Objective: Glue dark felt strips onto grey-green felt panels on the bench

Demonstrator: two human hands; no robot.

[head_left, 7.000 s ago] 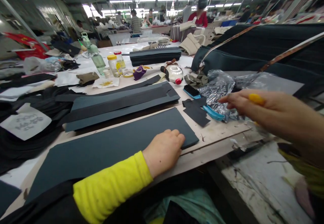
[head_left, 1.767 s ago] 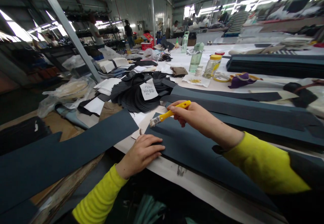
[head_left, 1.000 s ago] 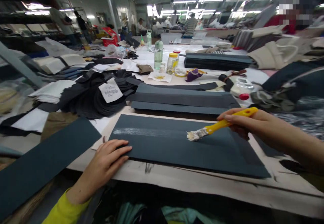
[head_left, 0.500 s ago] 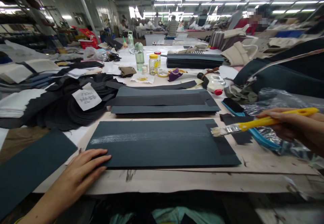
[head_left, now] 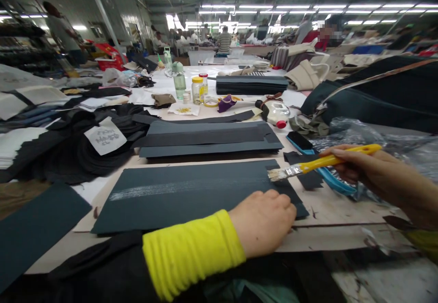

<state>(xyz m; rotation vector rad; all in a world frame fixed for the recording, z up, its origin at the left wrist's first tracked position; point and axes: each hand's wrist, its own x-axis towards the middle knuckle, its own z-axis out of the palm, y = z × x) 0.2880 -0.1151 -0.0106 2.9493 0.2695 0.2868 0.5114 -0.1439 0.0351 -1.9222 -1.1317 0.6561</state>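
In my right hand (head_left: 366, 168) is a paintbrush (head_left: 323, 162) with a yellow handle, gripped between thumb and fingers. Its pale bristles touch or hover just above the right end of a dark blue-green panel (head_left: 191, 205); I cannot tell which. A whitish brushed streak (head_left: 147, 190) runs lengthwise over the panel. My left hand (head_left: 263, 221), in a yellow cuff, rests at the panel's right front with curled fingers, over part of a small black strip (head_left: 298, 200). Its fingertips are hidden, so what they hold cannot be made out.
Behind the panel lies a stack of similar panels (head_left: 205, 150) with a black strip on top. Black cut pieces (head_left: 68, 157) are heaped at left. Farther back stand jars (head_left: 197, 92) and a bottle with a red cap (head_left: 276, 115). A blue-handled brush (head_left: 333, 182) lies right.
My left hand has moved from the panel's left end across to its right end, and its fingers have curled. The brush stays at the black strip. The view has shifted slightly right.
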